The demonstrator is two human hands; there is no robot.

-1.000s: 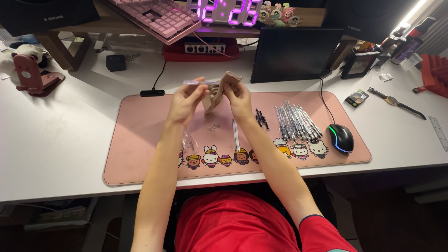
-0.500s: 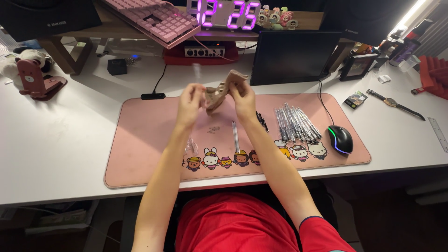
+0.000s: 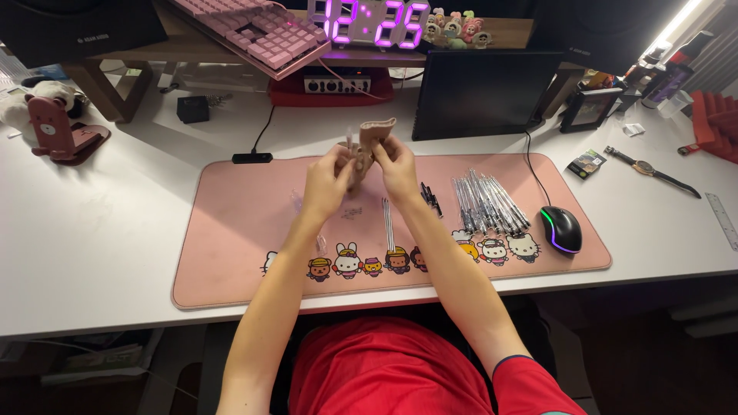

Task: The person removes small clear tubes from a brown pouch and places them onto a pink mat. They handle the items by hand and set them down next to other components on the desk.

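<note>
Both hands raised over a pink desk mat [image 3: 231,230] on a white tabletop [image 3: 92,246], pinching a small tan pouch.

Tan pouch [image 3: 375,138] held upright above the mat's middle; left hand [image 3: 327,180] closed on its lower edge along with a thin clear pen [image 3: 350,142], right hand [image 3: 397,163] gripping its right side. Row of clear pens [image 3: 488,201] lying just right, black mouse [image 3: 561,228] beside them.
</note>
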